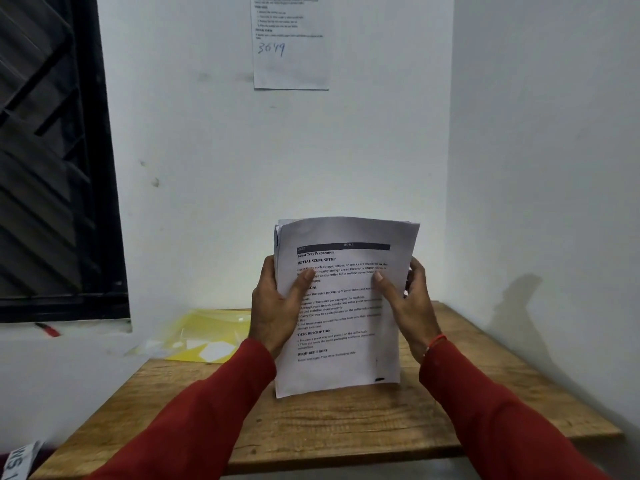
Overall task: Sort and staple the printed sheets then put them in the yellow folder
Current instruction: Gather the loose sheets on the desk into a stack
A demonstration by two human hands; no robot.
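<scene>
Printed sheets (343, 306) stand upright as one stack above the middle of the wooden bench (346, 427), lower edge just over the bench top or resting on it; I cannot tell which. The left hand (277, 306) grips the stack's left edge, thumb across the front page and fingers behind. The right hand (408, 303) holds the right edge the same way. The yellow folder (207, 329) lies flat at the far left of the bench, partly over its edge, well apart from the stack. No stapler is in view. The upper left corner shows pages out of line, so stapling now would likely fix them crooked. A loosened grip could let inner pages slide out. The overhanging folder might tip off if nudged.
</scene>
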